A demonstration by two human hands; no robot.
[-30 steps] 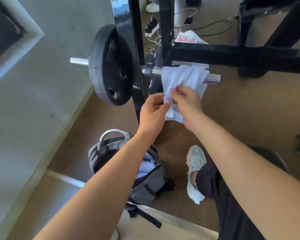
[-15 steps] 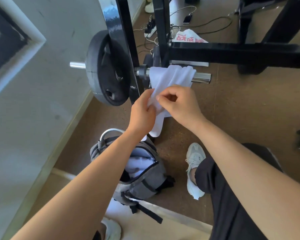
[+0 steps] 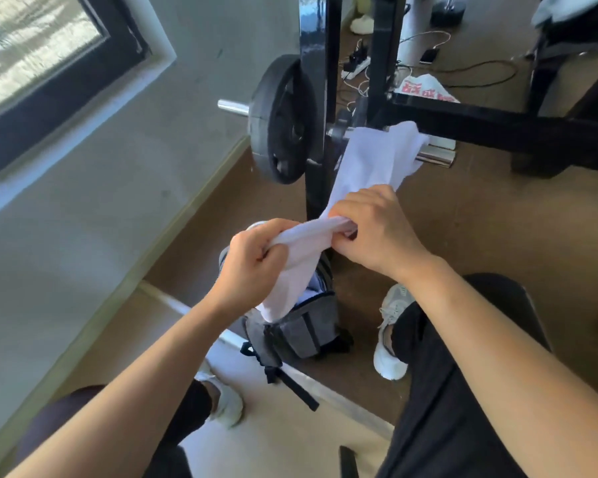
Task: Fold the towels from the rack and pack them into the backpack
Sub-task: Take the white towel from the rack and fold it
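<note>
White towel [image 3: 370,160] draped over chrome barbell bar [image 3: 435,157], up beyond grey backpack [image 3: 304,332]. Towel's lower part drawn toward person, tail hanging over backpack's open top. Left hand [image 3: 252,267] above backpack, fingers curled round bunched towel. Right hand [image 3: 377,229] above backpack too, pinching same bunched edge. Backpack upright on floor, unzipped, pale cloth showing inside. Black weight plate [image 3: 283,122] beyond backpack. White sneaker [image 3: 392,326] just right of backpack.

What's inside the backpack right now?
A strip of pale fabric shows in the open top of the backpack. The white towel, gripped by the left hand and right hand, hangs over the rest, hiding it.
</note>
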